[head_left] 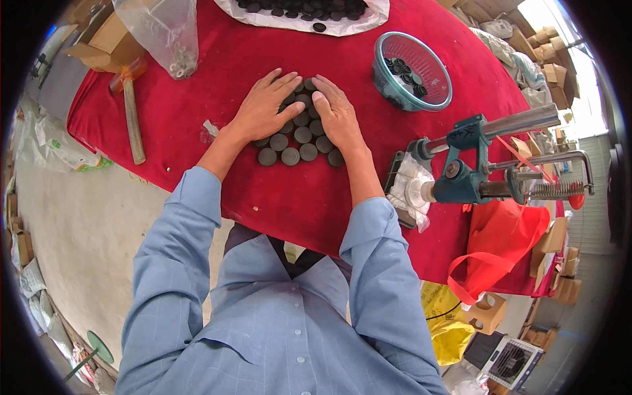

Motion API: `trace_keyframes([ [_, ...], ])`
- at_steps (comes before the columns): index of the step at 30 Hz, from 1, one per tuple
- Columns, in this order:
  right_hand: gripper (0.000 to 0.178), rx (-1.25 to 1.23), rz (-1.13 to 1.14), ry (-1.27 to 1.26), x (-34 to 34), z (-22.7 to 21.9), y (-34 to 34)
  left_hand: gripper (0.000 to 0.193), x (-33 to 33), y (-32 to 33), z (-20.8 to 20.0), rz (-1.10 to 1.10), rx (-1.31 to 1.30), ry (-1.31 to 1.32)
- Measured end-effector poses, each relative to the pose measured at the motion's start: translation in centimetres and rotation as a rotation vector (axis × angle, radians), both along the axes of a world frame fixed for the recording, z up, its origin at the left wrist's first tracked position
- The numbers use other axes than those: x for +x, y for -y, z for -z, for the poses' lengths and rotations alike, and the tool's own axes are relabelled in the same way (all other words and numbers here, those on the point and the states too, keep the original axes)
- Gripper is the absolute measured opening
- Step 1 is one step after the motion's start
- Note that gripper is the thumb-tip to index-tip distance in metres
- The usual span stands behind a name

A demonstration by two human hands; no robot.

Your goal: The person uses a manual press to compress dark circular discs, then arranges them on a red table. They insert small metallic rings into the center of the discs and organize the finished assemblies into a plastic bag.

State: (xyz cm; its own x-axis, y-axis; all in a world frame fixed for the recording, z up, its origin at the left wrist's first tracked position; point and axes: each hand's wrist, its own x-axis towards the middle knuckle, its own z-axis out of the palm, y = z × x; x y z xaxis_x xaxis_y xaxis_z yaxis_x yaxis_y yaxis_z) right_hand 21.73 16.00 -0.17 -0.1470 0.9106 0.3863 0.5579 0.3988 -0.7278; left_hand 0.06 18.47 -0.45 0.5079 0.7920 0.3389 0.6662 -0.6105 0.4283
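Note:
Several round black discs (303, 135) lie grouped on the red cloth, one beside another. My left hand (268, 105) rests flat along the left side of the group, its fingers stretched out and pointing away from me. On the other side, my right hand (337, 113) cups the right edge, fingers extended and thumb over the discs. Both hands touch the discs, and some are partly hidden beneath the fingers. Neither hand grips one.
A blue-rimmed basket (440, 104) with black parts stands at the right. A green hand press (461, 172) sits below it, near a red bag (503, 240). A hammer (133, 122) and a clear bag (161, 33) lie left. More discs fill a white sack (355, 27) at the back.

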Motion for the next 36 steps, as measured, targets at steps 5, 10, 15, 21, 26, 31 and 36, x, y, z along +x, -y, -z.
trace_keyframes([
  [5,0.045,-0.025,0.042,-0.070,0.0,0.5,1.5,0.060,0.1,0.5,0.0,0.084,-0.061,0.015],
  [10,0.043,-0.027,0.095,-0.143,0.0,0.4,3.0,0.057,0.3,0.8,0.3,0.121,-0.049,0.023],
  [15,0.043,-0.001,0.147,-0.179,0.7,0.5,5.3,0.055,1.5,1.9,0.4,0.161,-0.034,0.056],
  [21,0.043,0.054,0.248,-0.146,2.3,0.1,8.2,0.061,1.6,2.8,-0.6,0.142,-0.023,0.105],
  [26,0.049,0.182,0.286,-0.054,2.9,-0.6,17.0,0.089,-1.8,9.5,-2.0,-0.004,-0.153,0.182],
  [31,0.066,0.128,0.309,0.076,0.1,0.9,21.5,0.112,-0.8,15.1,-0.5,-0.071,-0.003,-0.106],
  [36,0.066,0.102,0.305,0.066,-0.9,1.8,20.4,0.111,-0.1,15.4,-0.2,-0.141,0.019,-0.125],
])
